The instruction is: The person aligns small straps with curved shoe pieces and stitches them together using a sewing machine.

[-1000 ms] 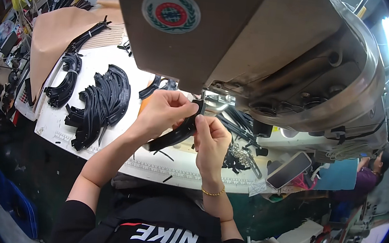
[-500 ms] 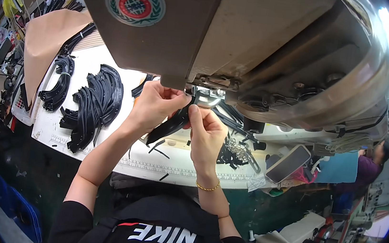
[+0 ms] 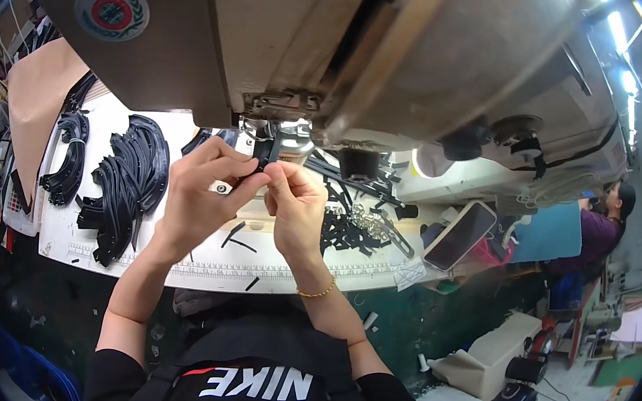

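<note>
Close under the needle area of an industrial sewing machine point(image 3: 275, 45), both my hands meet at a black strip point(image 3: 265, 150). Thumb and fingers of my left hand point(image 3: 205, 191) pinch its near end from the left. My right hand point(image 3: 298, 207) has thumb and bent fingers closed on the same end from the right. The far part of the strip reaches toward the presser foot point(image 3: 254, 126); how it sits under the foot is hard to make out. A loose pile of curved black strips point(image 3: 128, 186) lies left of my left hand.
A tied bundle of black strips point(image 3: 68, 160) lies at the far left by brown paper point(image 3: 41, 89). Right of my hands are small black pieces with metal hardware point(image 3: 361, 229) and a phone point(image 3: 460, 234). A ruler strip point(image 3: 194, 268) runs along the table's front edge. A person point(image 3: 603, 225) sits far right.
The view has swung, so the machine and table sit further left. The long black piece that hung below my hands no longer shows there; my fingers now pinch a short end nearer the machine.
</note>
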A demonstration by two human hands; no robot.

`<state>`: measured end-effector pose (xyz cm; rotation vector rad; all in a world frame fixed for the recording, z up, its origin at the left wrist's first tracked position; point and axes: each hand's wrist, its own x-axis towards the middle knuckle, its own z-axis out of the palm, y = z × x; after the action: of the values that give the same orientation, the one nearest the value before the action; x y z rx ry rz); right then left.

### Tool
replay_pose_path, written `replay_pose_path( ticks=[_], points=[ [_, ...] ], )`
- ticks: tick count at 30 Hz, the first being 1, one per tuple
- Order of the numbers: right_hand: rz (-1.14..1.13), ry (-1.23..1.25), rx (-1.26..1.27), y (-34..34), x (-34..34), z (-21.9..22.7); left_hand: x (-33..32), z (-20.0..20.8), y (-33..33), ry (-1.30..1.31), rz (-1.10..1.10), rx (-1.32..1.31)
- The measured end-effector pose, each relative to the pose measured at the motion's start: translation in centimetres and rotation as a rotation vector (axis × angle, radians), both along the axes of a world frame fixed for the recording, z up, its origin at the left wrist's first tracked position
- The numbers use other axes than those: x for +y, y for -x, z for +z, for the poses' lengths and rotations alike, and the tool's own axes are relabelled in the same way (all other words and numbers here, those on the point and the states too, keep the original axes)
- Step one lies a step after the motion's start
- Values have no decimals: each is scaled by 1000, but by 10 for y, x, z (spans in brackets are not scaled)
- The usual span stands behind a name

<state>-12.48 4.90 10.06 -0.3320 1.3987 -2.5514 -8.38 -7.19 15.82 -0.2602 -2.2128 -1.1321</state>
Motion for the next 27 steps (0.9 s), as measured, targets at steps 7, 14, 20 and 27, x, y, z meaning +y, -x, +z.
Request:
replay_pose_path(
  ticks=[7, 14, 20, 27],
  points=[
    [-268, -244, 166, -8, -5, 11, 11, -4, 3, -33, 95, -36],
    [-76, -443, 237, 21, 35, -8, 14, -18, 3, -117, 225, -6],
    [-361, -1197, 833, 84, 63, -63, 10, -9, 0, 35, 183, 12],
    [-277, -1361, 1143, 91, 63, -57, 1, -19, -3, 145, 178, 51]
  ],
)
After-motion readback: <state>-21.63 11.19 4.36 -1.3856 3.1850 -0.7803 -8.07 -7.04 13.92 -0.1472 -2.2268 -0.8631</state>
